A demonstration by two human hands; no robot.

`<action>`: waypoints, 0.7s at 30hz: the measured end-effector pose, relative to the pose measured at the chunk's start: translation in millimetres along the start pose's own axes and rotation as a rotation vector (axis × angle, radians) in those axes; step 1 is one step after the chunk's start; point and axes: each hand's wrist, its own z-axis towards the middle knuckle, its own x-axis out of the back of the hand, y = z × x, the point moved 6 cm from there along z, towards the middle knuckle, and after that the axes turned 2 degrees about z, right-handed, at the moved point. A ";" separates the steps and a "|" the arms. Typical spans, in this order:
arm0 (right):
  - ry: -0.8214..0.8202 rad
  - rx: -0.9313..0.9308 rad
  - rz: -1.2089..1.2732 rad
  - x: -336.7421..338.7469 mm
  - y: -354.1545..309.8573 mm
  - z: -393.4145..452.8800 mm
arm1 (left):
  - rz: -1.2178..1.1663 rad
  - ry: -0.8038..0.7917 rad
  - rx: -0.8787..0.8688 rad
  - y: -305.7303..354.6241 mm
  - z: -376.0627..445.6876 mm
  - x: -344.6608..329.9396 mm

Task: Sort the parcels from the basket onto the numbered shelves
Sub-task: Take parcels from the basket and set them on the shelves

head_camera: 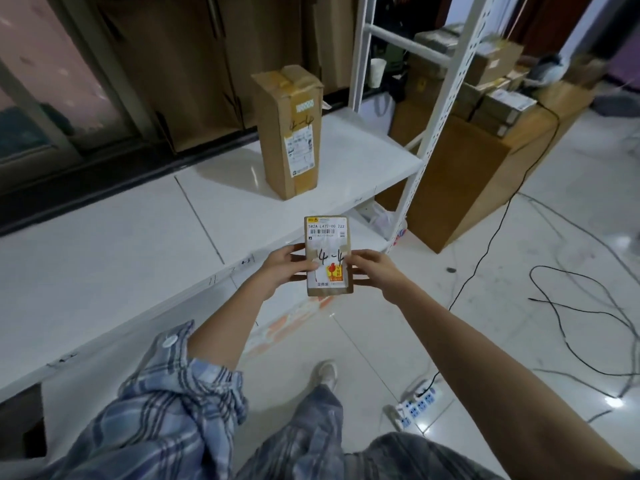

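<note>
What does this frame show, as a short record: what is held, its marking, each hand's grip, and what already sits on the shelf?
held item: small parcel, flat brown package with a printed label
marking: handwritten "4-4"
left hand: grip on the parcel's left edge
right hand: grip on the parcel's right edge
position: held in the air at the white shelf's front edge
on shelf: tall box, upright, also marked "4-4"
basket: not in view
</note>
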 end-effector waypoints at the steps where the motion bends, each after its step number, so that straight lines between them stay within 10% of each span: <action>1: 0.010 0.007 -0.008 6.3 -5.5 11.4 | 0.001 -0.012 0.000 6.3 15.7 -0.4; 21: 0.133 -0.016 -0.001 109.9 -91.7 165.4 | 0.037 -0.028 0.021 95.3 215.4 -38.5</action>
